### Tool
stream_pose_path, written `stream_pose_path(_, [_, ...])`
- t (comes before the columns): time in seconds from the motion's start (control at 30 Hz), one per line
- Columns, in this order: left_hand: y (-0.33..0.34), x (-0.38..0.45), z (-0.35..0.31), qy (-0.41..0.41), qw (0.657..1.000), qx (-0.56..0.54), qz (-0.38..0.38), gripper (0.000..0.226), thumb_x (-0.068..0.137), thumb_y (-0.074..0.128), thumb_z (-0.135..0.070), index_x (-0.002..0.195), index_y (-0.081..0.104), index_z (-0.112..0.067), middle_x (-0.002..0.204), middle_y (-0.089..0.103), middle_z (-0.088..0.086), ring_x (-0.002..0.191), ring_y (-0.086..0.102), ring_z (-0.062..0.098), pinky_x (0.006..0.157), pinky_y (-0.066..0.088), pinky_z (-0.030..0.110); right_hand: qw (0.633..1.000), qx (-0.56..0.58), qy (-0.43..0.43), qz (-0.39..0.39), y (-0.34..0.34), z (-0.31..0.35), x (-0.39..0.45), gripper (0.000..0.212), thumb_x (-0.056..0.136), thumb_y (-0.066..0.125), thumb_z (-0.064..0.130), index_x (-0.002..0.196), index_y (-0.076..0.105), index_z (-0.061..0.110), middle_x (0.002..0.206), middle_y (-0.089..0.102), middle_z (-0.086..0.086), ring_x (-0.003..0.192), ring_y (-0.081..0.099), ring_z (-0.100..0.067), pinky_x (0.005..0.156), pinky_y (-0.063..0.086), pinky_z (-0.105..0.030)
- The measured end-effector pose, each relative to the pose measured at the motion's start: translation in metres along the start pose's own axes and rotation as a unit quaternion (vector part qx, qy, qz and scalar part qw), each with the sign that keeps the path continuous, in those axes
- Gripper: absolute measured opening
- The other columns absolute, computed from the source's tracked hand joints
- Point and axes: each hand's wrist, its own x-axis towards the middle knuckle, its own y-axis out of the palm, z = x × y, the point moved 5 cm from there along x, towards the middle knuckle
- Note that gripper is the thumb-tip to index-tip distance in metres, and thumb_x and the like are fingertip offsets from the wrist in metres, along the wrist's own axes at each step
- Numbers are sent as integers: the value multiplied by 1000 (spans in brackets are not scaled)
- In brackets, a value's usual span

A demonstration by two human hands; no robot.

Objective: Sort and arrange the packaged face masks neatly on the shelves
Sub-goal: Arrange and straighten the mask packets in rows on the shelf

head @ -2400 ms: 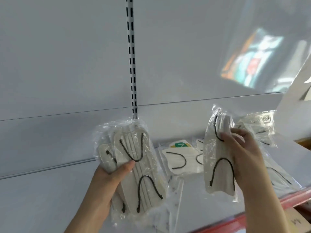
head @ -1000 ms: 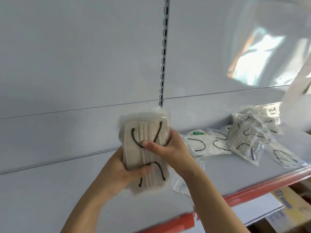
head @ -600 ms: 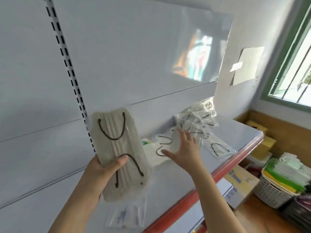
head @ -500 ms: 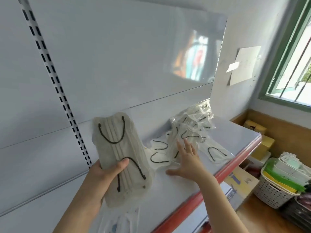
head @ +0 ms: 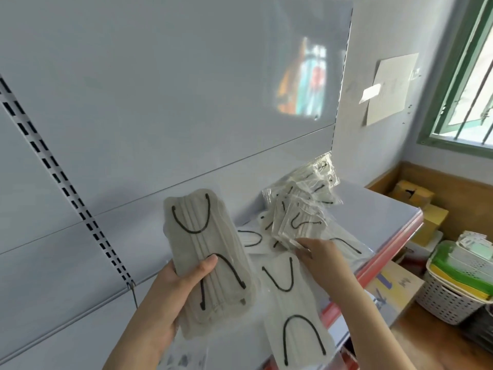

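My left hand grips a stack of beige face masks with black ear loops in clear wrap, held upright in front of the shelf's back panel. My right hand reaches over the grey shelf and pinches the lower edge of a packaged mask bundle, which is lifted at an angle. More packaged masks lean at the back. One white packaged mask lies flat near the shelf's front edge.
The shelf has a red front strip and a slotted upright on the left. To the right stand a white basket of coloured packs, yellow boxes, and a window.
My right hand let go of the stack that both hands held, reached right and took hold of a bundle from the pile. The view swung right. My left hand keeps its stack.
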Motion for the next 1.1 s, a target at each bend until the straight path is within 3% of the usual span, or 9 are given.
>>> stream_pose_path(0.13, [2, -1, 0, 8, 1000, 1, 19, 43, 76, 76, -28, 116, 69, -15, 100, 80, 4, 87, 77, 18, 75, 55, 33, 998, -36, 5, 59, -1, -6, 4, 29, 96, 57, 12, 121, 70, 21, 101, 74, -1, 85, 65, -17, 71, 41, -24])
stream_pose_path(0.27, [2, 1, 4, 2, 1000, 4, 16, 38, 80, 76, -28, 115, 69, -17, 100, 80, 2, 88, 77, 17, 76, 56, 32, 998, 2, 31, -50, -13, 0, 8, 30, 100, 49, 11, 72, 57, 21, 60, 55, 1, 57, 54, -24, 49, 32, -20])
stream_pose_path(0.43, [4, 7, 15, -17, 1000, -9, 9, 38, 80, 79, -27, 116, 69, -16, 99, 80, 4, 89, 77, 20, 79, 56, 36, 960, 167, 84, -208, -32, 9, 6, 41, 97, 54, 12, 62, 34, 21, 53, 31, 3, 48, 22, -10, 48, 24, -24])
stream_pose_path(0.57, [4, 13, 18, -9, 1000, -19, -3, 38, 83, 79, -25, 118, 66, -18, 98, 80, 2, 87, 77, 18, 73, 58, 31, 928, 257, 42, -268, -74, 49, -5, 49, 95, 63, 18, 58, 31, 17, 53, 23, 6, 46, 21, -9, 45, 16, -20])
stream_pose_path(0.67, [8, 15, 15, 16, 1000, -13, 6, 38, 84, 79, -26, 118, 63, -24, 102, 79, 2, 92, 76, 19, 73, 60, 30, 952, 212, -117, -186, -76, 106, -29, 39, 94, 63, 18, 63, 56, 41, 45, 47, 12, 41, 39, -6, 44, 29, -14])
stream_pose_path(0.77, [12, 19, 10, 65, 997, -34, 7, 19, 97, 67, -24, 109, 64, -10, 103, 74, 16, 92, 71, 28, 79, 56, 30, 954, 142, -263, 5, -34, 144, -56, 36, 88, 54, 19, 113, 73, 36, 104, 72, 27, 93, 66, 9, 84, 52, -17])
stream_pose_path(0.83, [6, 20, 9, 47, 989, -142, -5, 39, 107, 44, -36, 110, 67, -4, 107, 74, 17, 99, 71, 30, 90, 54, 35, 939, 117, -316, 67, -12, 147, -58, 47, 81, 47, 19, 121, 71, 29, 126, 64, 26, 123, 56, 5, 105, 46, -34])
stream_pose_path(0.97, [-18, 5, 15, 25, 960, -261, 93, 71, 96, 34, -69, 138, 58, -16, 135, 66, 15, 127, 62, 31, 115, 39, 51, 934, 99, -331, 91, 2, 152, -57, 50, 80, 47, 24, 123, 70, 33, 131, 59, 31, 131, 48, 6, 110, 42, -42])
stream_pose_path(1.1, [-45, -1, 16, 89, 985, -145, 10, 44, 92, 71, -22, 134, 61, -14, 121, 73, 14, 113, 70, 30, 104, 51, 53, 901, 119, -358, 215, 20, 169, -69, 54, 81, 75, 44, 133, 60, 40, 147, 40, 35, 142, 28, 10, 116, 27, -17])
